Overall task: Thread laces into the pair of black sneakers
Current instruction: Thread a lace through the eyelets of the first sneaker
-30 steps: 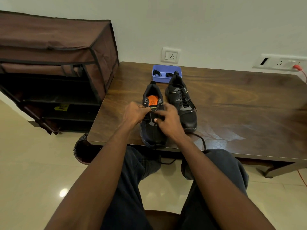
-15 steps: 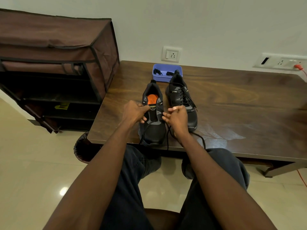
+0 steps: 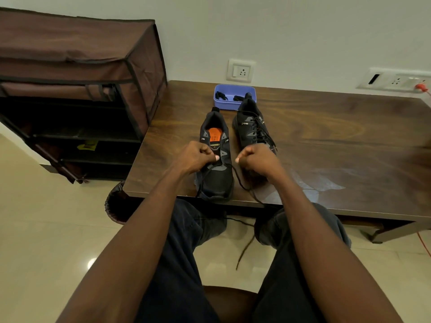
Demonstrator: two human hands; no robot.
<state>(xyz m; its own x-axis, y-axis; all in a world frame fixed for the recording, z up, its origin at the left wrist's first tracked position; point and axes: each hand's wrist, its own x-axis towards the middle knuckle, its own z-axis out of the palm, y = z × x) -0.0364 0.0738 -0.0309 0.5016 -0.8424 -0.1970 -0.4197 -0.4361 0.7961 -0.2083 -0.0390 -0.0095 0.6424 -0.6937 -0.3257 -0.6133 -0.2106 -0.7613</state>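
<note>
Blue tray [image 3: 234, 105]: spare laces | left grip [image 3: 198, 157], right grip [image 3: 255, 159]: holding lace [image 3: 240, 183]

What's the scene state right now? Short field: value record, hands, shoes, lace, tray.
left hand: grip pinches one end of the lace
right hand: grip pinches the other end
lace: black, runs through the low eyelets, both ends pulled apart, tail hangs off the table edge
near sneaker: mostly unlaced, orange insole showing
far sneaker: already laced
tray: blue, behind the shoes, dark items inside
table: dark wood
</note>
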